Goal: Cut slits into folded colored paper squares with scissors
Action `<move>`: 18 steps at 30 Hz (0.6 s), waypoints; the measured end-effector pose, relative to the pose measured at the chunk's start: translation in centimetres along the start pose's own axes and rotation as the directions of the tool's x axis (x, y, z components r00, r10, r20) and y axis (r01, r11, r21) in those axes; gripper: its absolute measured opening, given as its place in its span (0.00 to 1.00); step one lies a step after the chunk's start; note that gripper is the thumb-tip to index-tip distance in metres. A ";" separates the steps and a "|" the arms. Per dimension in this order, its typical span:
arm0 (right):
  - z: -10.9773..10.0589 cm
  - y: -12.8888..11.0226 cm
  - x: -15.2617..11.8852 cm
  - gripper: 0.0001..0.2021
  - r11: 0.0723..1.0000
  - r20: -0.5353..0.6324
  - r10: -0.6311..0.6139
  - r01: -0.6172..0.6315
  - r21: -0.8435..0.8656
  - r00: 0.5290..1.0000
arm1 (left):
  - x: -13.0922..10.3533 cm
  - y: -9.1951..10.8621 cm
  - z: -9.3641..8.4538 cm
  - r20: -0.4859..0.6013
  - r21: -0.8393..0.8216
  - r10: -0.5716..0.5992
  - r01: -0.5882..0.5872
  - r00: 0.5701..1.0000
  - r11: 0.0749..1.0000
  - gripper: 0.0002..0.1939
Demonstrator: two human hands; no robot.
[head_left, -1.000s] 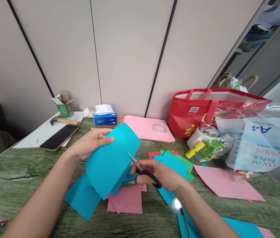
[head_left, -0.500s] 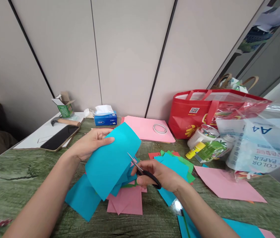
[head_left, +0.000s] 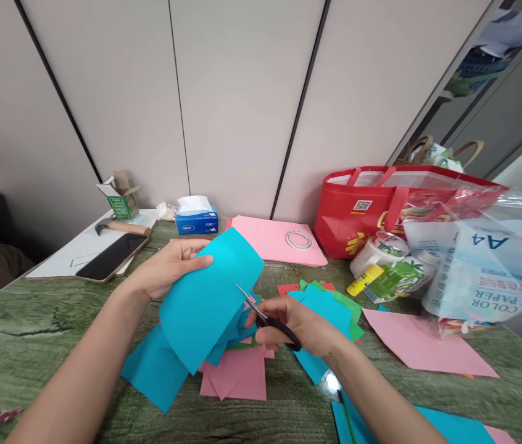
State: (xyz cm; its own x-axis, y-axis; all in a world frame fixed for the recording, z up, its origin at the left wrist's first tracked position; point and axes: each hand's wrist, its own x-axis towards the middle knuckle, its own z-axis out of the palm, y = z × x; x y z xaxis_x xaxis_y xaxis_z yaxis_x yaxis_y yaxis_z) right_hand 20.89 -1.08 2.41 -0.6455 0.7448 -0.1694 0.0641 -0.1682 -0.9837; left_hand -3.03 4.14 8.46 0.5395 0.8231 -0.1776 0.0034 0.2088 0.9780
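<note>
A curved blue paper sheet [head_left: 210,296] is pinched at its upper left edge by my left hand [head_left: 173,265], thumb on its face. My right hand [head_left: 289,324] grips black-handled scissors [head_left: 282,330], whose blades lie over the sheet's right part. Whether the blades cut into it cannot be made out. Beneath the sheet are blue and green pieces and pink papers [head_left: 242,376], with another blue piece [head_left: 157,370] at lower left. Right of the scissors lies a pile of blue, green and red pieces [head_left: 326,308], partly hidden by my right hand.
At the back left are a phone [head_left: 113,256], a hammer [head_left: 124,227], a small box [head_left: 121,203] and a tissue box [head_left: 197,221]. Pink sheets [head_left: 261,237] lie behind. On the right stand a red bag [head_left: 339,216], a glue stick [head_left: 365,280] and a plastic paper pack [head_left: 478,265].
The scissors' tip has shifted very slightly left over the blue sheet. Both hands keep their grips and almost the same positions.
</note>
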 end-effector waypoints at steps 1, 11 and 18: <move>0.0 0.1 0.0 0.16 1.000 0.002 -0.001 0.001 0.001 1.000 | 0.0 0.0 0.0 -0.001 0.001 0.001 -0.001 1.000 1.000 0.26; 0.2 -0.4 0.0 0.18 1.000 0.013 0.006 -0.006 0.017 1.000 | 0.0 0.1 0.4 0.030 0.027 0.013 -0.013 0.999 1.000 0.25; 0.4 -0.5 0.0 0.19 0.999 0.001 -0.003 0.003 0.033 1.000 | 0.0 0.0 0.6 0.060 0.030 0.021 -0.023 0.998 0.999 0.23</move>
State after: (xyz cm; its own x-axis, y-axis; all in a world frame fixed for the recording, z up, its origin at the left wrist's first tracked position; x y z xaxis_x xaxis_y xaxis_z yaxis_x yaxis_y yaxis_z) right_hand 20.55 -1.29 2.96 -0.6463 0.7448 -0.1660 0.0371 -0.1866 -0.9817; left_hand -2.54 3.86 8.48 0.5893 0.7939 -0.1499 0.0162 0.1738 0.9846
